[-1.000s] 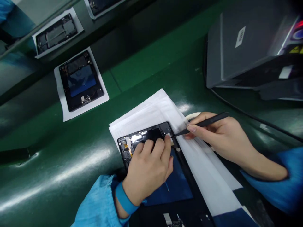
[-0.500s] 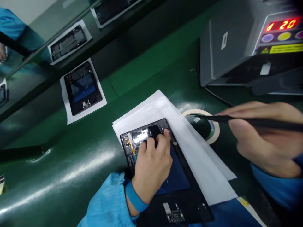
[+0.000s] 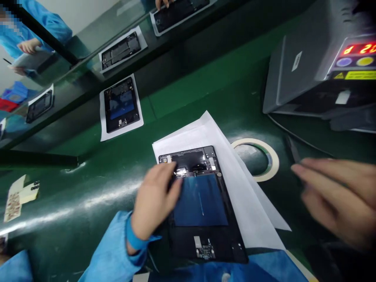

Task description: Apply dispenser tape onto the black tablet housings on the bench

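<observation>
The uncovered tablet (image 3: pixel 202 201), on white sheets (image 3: pixel 249 213) at lower centre, seems mid-handling — left hand (image 3: pixel 155 196) over its upper left, grip parted and apparently empty, right hand (image 3: pixel 337 196) near a dark tool (image 3: pixel 291 149), grip too blurred to judge — so further contact calls for care.

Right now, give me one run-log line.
left grip: over tablet | right grip: at dark tool, blurred, hold unclear | tablet: on white paper | tape roll: between paper and right grip
</observation>
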A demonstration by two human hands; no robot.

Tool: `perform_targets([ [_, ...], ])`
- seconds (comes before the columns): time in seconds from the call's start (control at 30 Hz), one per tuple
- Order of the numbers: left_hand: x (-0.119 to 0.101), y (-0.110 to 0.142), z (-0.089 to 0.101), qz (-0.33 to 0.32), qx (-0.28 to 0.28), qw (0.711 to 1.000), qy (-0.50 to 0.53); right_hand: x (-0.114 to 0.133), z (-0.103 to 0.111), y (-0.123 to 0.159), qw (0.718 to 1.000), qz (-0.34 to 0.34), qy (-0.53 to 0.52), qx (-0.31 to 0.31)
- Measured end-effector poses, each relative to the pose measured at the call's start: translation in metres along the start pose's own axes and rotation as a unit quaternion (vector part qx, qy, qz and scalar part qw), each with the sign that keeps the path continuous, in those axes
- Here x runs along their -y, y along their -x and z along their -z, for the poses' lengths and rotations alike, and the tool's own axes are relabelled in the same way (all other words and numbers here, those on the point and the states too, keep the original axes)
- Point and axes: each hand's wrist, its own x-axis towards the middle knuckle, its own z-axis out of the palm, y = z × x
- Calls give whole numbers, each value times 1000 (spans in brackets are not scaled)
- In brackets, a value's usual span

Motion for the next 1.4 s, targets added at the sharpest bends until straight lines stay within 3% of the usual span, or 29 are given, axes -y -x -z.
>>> perform_targets([
  [0.07,21,17,21,189,-34,969,156,30,-7,-4,994,100,39,26],
  [0.13,30,31,34,343,-18,879,331,57,-19,-16,978,197,66,28],
  [0.2,26,37,38,421,22,781,461,74,-34,-29,965,248,84,21],
  [0.23,23,36,37,433,45,750,498,78,-40,-34,962,256,88,18],
  [0.27,19,34,34,428,67,738,517,80,-46,-37,962,259,89,13],
  [0.3,16,30,31,412,83,743,520,80,-50,-38,962,257,86,7],
  [0.37,14,21,24,364,92,780,501,76,-54,-37,966,249,68,3],
  [0.47,12,11,17,321,44,825,464,71,-55,-32,970,242,41,1],
  [0.6,-6,13,8,277,17,813,511,71,-56,-31,972,236,20,-1],
  [0.7,-10,25,16,244,9,820,519,70,-59,-33,971,238,-6,-16],
  [0.8,22,50,51,305,-32,824,477,59,-59,-31,972,230,-40,-40],
  [0.9,83,84,97,375,-125,857,330,45,-52,-28,972,218,-44,-72],
  [1.0,145,112,125,434,-154,865,198,51,-41,-42,964,256,-43,-63],
  [1.1,181,127,127,472,-158,860,107,97,-44,-91,930,367,-24,-18],
  [1.13,185,130,124,479,-163,859,77,122,-52,-114,912,409,-2,1],
  [1.17,185,132,121,475,-171,862,42,150,-64,-140,911,408,37,49],
  [1.23,173,138,112,429,-187,883,-42,206,-99,-194,899,370,129,194],
  [1.33,134,147,88,283,-202,927,-140,279,-161,-263,889,352,162,245],
  [1.4,106,149,66,217,-211,949,-85,313,-193,-293,875,353,171,282],
])
